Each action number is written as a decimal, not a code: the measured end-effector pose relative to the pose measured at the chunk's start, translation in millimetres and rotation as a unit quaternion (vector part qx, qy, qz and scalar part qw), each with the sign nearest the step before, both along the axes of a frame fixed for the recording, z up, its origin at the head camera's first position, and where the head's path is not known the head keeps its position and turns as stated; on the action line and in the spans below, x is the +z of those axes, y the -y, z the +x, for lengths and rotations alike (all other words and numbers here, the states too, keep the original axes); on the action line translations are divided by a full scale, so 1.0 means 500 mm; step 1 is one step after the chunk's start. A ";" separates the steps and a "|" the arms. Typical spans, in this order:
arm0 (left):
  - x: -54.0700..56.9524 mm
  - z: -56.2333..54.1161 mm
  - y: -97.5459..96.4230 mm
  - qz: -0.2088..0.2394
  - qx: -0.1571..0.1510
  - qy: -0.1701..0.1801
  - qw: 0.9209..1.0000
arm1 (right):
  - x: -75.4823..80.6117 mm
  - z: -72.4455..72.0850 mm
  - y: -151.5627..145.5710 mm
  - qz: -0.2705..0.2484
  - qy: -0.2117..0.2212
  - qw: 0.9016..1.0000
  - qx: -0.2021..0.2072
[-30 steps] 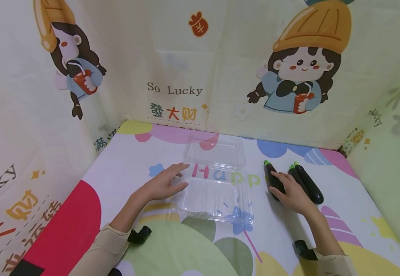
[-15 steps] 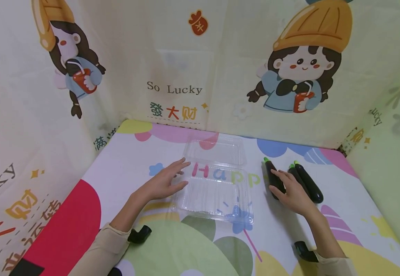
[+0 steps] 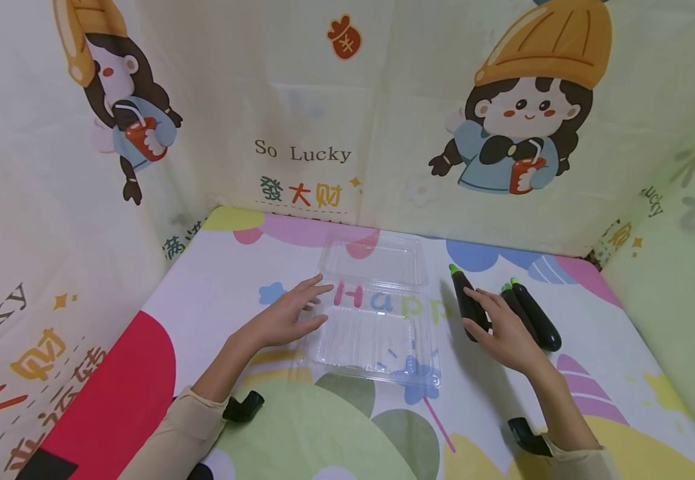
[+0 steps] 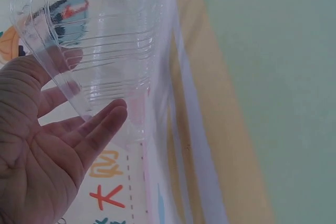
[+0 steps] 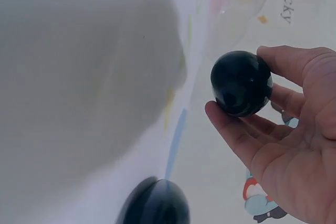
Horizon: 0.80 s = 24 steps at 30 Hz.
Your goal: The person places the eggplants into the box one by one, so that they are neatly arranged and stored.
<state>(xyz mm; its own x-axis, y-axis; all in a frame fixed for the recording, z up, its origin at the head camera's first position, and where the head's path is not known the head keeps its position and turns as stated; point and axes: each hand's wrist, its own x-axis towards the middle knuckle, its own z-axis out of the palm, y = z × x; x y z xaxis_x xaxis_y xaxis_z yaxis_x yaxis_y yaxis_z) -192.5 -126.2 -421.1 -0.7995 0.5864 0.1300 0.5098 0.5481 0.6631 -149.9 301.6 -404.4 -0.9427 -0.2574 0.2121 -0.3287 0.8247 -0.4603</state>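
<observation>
My right hand [image 3: 506, 337] holds a dark eggplant [image 3: 466, 297] with a green tip, between thumb and fingers. In the right wrist view the fingers pinch the rounded end of the eggplant [image 5: 241, 83], which hangs above the tabletop. My left hand [image 3: 284, 319] is at the left edge of a clear plastic clamshell box [image 3: 371, 340], its fingers loosely spread. The lid lies open toward the wall. In the left wrist view the left fingers [image 4: 102, 129] are beside the clear box wall [image 4: 121, 66]; whether they touch it is hard to tell.
Two more dark eggplants [image 3: 536, 317] lie side by side to the right of the right hand. A patterned cloth [image 3: 347, 427] covers the table. Printed cloth walls [image 3: 395, 133] rise at the back and sides.
The right hand has raised the eggplant and shifted it slightly left and away from the other two. The left hand and the clear box stay nearly where they were.
</observation>
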 end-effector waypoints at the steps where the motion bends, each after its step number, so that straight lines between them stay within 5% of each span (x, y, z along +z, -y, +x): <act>1: 0.000 0.000 0.000 0.001 0.000 0.001 1.000 | 0.002 0.000 0.002 -0.001 0.002 1.000 0.000; 12: 0.005 0.003 -0.001 0.000 0.000 0.009 1.000 | 0.025 0.014 0.031 -0.004 0.012 1.000 -0.004; 24: 0.008 0.005 -0.004 -0.002 0.006 0.015 1.000 | 0.039 0.026 0.058 -0.014 -0.012 0.999 0.036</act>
<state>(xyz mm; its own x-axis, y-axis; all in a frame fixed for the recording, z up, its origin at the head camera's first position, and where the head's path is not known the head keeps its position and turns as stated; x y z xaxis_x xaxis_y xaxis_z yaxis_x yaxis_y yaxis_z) -190.0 -124.0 -417.3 -0.8097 0.5775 0.1044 0.4839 0.5564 0.6755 -137.0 272.5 -385.0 -0.9169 -0.3178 0.2415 -0.3973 0.7857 -0.4742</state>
